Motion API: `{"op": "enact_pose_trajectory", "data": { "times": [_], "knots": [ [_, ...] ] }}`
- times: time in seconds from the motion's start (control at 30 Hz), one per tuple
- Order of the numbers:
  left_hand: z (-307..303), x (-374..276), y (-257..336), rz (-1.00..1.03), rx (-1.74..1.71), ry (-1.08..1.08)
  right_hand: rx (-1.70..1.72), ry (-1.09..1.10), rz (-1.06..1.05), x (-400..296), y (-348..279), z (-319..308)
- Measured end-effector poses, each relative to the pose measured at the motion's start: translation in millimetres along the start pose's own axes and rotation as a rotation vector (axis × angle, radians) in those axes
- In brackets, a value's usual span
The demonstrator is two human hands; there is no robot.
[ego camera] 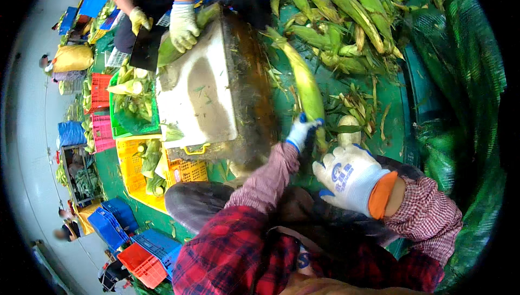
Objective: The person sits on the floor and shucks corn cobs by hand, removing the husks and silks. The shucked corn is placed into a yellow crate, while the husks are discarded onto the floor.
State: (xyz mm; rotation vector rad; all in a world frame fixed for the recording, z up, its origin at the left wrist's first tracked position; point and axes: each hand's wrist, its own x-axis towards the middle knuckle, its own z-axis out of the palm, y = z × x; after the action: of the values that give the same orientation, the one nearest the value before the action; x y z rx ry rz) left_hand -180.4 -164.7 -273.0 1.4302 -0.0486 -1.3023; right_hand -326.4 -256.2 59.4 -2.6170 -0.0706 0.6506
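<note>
My left hand (304, 131), in a white glove with blue fingertips, grips the lower part of a long green husk-wrapped vegetable (304, 77). The vegetable's tapered top points away from me. Lower right is my right hand (347, 177), in a similar printed glove with an orange cuff, its back turned up. Its fingers lie close to a pale peeled piece (349, 129) that has a green strip across it. The underside of this hand is hidden, so whether it holds anything does not show. Loose husk scraps (357, 106) lie on the green floor beyond it.
Many unpeeled vegetables (345, 14) are piled at the far right. A co-worker's gloved hand (183, 27) presses a vegetable on the white cutting board (195, 100); the other holds a dark-bladed cleaver (146, 49). Green (118, 128) and yellow crates (128, 173) hold pieces at left. Green sheeting (467, 71) lies right.
</note>
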Motion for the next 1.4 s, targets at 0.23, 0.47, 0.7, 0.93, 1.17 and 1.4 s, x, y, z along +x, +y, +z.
{"op": "enact_pose_trajectory", "data": {
  "times": [0.23, 0.47, 0.7, 0.93, 1.17, 1.4],
  "knots": [
    [52, -104, 40, 0.262, -0.310, -0.200, -0.010, 0.013, 0.040, 6, 8, 1],
    [1, -160, 113, 0.459, -0.537, -0.024, -0.030, -0.122, 0.126, 15, 14, -3],
    [-105, -162, 192, 0.392, -0.561, 0.071, -0.076, -0.138, 0.180, 27, 8, -1],
    [-174, -142, 229, 0.438, -0.580, 0.197, -0.090, -0.144, 0.203, 43, 1, 0],
    [-229, -117, 218, 0.743, 0.975, 0.443, -0.151, -0.161, 0.120, 50, 17, 19],
    [-186, -127, 238, 0.486, -0.370, -0.122, 0.144, -0.174, 0.144, 66, 42, 43]
  ]
}}
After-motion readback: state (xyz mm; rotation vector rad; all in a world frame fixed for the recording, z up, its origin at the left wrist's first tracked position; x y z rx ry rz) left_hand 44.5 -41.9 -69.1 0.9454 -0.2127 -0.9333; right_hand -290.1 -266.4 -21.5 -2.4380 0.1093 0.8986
